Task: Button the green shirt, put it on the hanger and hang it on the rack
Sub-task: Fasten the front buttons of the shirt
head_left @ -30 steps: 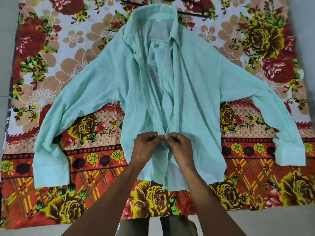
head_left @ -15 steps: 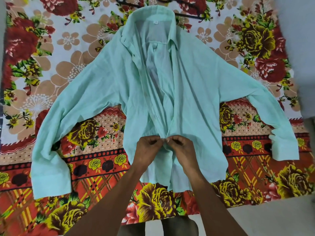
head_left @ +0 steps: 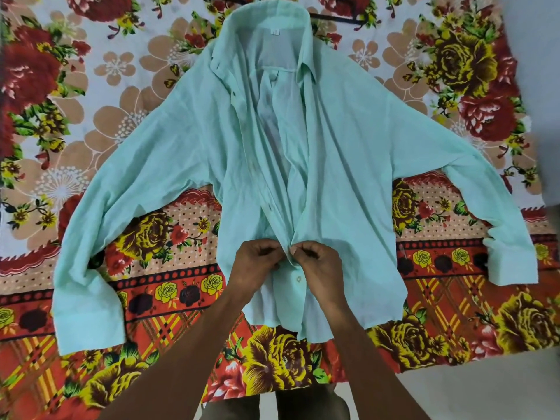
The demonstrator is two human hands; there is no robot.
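Note:
The mint green shirt (head_left: 348,153) lies front-up on a floral blanket, sleeves spread wide and collar at the far end. Its front is open from the collar down to my hands. My left hand (head_left: 257,262) pinches the left front edge and my right hand (head_left: 315,262) pinches the right front edge, thumbs and fingertips meeting at the placket low on the shirt. One fastened button (head_left: 298,278) shows just below my right hand. A black hanger (head_left: 336,18) lies beyond the collar, mostly hidden by it. No rack is in view.
The floral blanket (head_left: 91,86) covers most of the floor. Bare pale floor (head_left: 485,395) shows at the near right. The left cuff (head_left: 88,313) and the right cuff (head_left: 512,262) lie flat on the blanket. My legs are below the blanket's near edge.
My hands have stayed pinched together at the placket, with only small finger movement. A fastened button now shows just below my right hand. The camera has shifted slightly.

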